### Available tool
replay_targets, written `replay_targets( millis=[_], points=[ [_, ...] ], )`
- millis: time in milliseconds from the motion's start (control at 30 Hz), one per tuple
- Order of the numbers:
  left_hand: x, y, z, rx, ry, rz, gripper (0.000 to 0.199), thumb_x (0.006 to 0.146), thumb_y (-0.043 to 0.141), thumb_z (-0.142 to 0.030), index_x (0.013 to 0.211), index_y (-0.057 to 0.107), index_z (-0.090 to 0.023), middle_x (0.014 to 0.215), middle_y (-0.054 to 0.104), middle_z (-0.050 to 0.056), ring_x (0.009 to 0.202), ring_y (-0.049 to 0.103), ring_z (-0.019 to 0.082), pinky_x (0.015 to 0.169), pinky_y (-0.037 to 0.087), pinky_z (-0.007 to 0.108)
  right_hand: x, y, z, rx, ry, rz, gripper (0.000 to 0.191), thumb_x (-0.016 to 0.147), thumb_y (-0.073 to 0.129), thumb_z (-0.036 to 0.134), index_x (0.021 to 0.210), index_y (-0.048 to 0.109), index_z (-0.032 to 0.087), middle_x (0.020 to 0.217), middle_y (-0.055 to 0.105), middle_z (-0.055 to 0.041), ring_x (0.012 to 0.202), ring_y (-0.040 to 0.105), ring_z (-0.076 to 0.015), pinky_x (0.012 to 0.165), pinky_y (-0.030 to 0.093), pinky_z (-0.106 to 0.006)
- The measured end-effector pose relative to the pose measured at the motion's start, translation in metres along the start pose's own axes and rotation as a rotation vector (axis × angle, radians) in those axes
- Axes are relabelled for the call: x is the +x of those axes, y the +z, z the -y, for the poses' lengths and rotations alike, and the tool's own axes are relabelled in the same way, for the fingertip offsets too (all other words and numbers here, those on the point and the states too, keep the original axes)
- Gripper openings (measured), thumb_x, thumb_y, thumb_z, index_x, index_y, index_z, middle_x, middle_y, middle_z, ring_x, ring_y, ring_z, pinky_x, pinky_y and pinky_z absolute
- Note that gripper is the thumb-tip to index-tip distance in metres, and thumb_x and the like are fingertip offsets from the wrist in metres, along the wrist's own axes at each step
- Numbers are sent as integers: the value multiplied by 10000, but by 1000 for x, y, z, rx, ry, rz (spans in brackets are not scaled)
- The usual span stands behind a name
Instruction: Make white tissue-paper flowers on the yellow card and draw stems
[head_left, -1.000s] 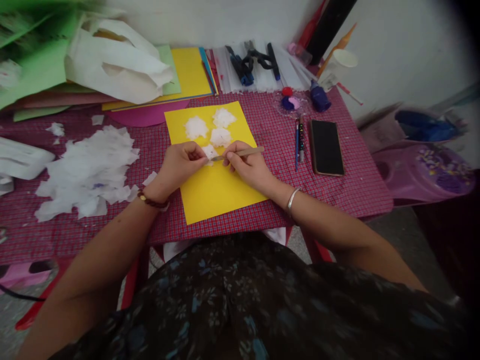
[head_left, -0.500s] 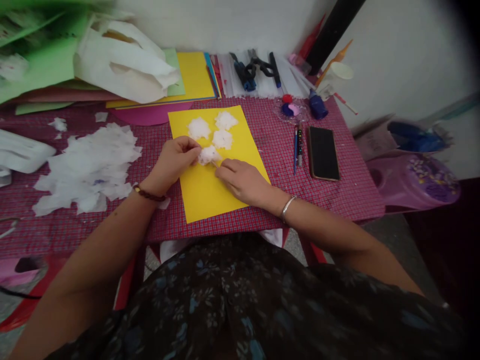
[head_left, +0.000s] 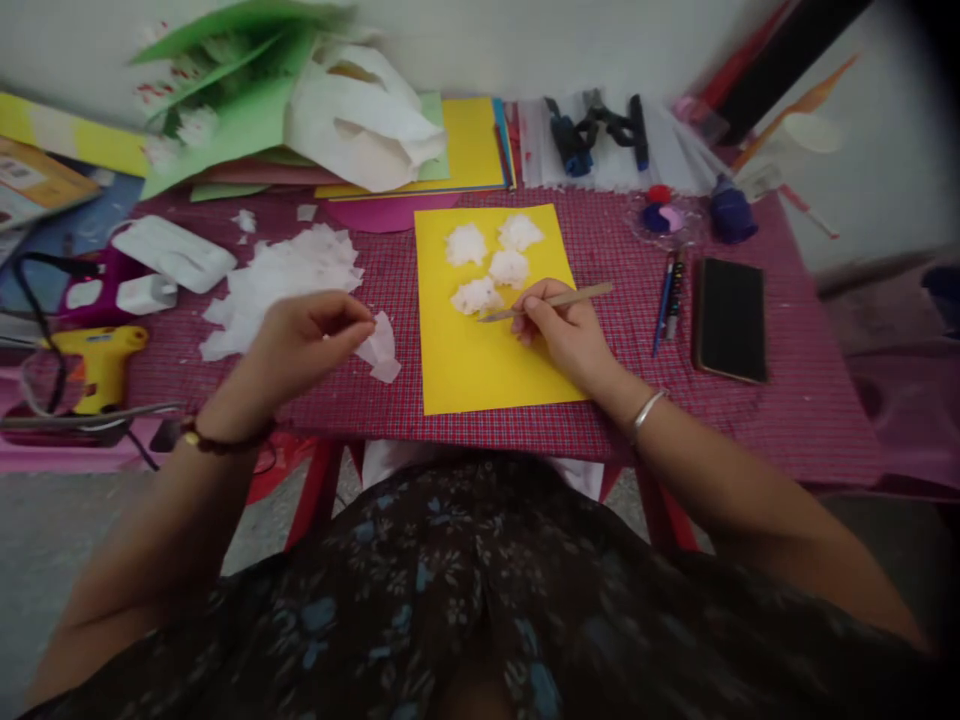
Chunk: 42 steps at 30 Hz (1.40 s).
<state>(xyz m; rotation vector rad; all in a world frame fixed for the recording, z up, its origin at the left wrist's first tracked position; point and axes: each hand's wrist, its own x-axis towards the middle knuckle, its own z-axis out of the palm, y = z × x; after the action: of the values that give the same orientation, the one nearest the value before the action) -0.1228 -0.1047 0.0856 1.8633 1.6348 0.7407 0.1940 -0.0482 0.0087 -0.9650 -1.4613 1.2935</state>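
A yellow sheet (head_left: pixel 480 360) lies on the red checked tablecloth (head_left: pixel 750 410). Several crumpled white tissue tufts (head_left: pixel 491 262) sit on its upper half. My right hand (head_left: pixel 566 330) rests on the sheet and grips a thin wooden stick (head_left: pixel 559 298), its tip next to the lowest tuft (head_left: pixel 474 296). My left hand (head_left: pixel 304 340) hovers over the cloth left of the sheet, fingers pinched together, beside a small white tissue piece (head_left: pixel 381 350). Whether it holds anything is unclear.
A pile of white tissue pieces (head_left: pixel 281 280) lies at the left. A yellow glue gun (head_left: pixel 97 365) sits at the far left edge. A black phone (head_left: pixel 729 318), pens (head_left: pixel 670 290) and a blue bottle (head_left: pixel 731 212) are at the right. Coloured paper (head_left: pixel 465 150) and a white bag (head_left: pixel 360 110) lie at the back.
My left hand has left the lowest tuft and moved left toward the tissue pieces. My right hand has raised the stick again beside the tuft. The view has swung left.
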Motion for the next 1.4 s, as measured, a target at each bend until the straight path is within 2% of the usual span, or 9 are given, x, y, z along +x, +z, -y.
replay_targets(
  millis=[100,233,500,700,833,967,1100,1267,1400],
  points=[
    [-15,6,21,160,23,12,169,887,640,-359,904,739,-223,963,781,91,878,689,243,781,504,361,-1,1,0,-17,1,21,277,1046,679,436,852,621,246,700,661,14,561,539,-112,547,459,-268],
    [-1,9,38,199,7,0,238,856,634,-369,1018,741,-231,1152,781,131,1008,702,287,851,521,384,-2,1,1,-19,-14,25,304,1033,699,489,858,611,257,697,649,10,564,543,-123,545,468,-284],
    [50,16,52,168,-109,163,216,693,790,-408,763,681,-235,719,673,42,681,588,214,642,423,319,-2,0,4,-57,3,25,322,1028,695,512,848,594,264,692,640,17,556,519,-123,545,476,-287],
    [48,6,29,-100,-272,235,226,730,753,-390,709,584,-241,647,661,31,573,557,177,565,421,307,-3,1,3,-33,-39,47,278,1030,690,475,868,619,259,701,659,9,561,535,-124,541,464,-283],
    [54,1,1,-328,-221,199,233,706,773,-310,785,565,-242,733,711,29,610,612,165,595,475,307,-2,2,2,-35,-25,45,240,1032,672,414,868,621,245,700,653,22,560,537,-111,542,456,-266],
    [78,20,-16,-451,-151,205,267,676,800,-221,896,649,-241,748,686,-9,655,620,150,669,514,306,-1,3,3,-40,-1,51,223,1051,642,354,864,599,241,700,645,37,550,524,-98,550,456,-257],
    [98,47,-18,-557,-131,233,279,624,822,-167,852,672,-224,794,704,7,708,624,146,692,495,292,-1,2,4,-4,-1,41,204,1064,621,323,881,592,238,707,645,38,557,534,-93,566,470,-252],
    [99,67,-12,-387,-139,473,100,714,794,-223,747,700,-209,706,683,27,639,572,153,647,462,306,-2,0,6,86,-15,-32,312,1067,627,500,893,562,249,676,630,52,547,535,-90,541,469,-230],
    [96,75,-12,-328,-140,532,68,737,752,-234,721,688,-220,661,666,23,598,560,161,626,462,309,-3,3,4,79,0,72,399,1037,653,616,902,574,248,693,660,42,560,547,-93,529,465,-225]
  ],
)
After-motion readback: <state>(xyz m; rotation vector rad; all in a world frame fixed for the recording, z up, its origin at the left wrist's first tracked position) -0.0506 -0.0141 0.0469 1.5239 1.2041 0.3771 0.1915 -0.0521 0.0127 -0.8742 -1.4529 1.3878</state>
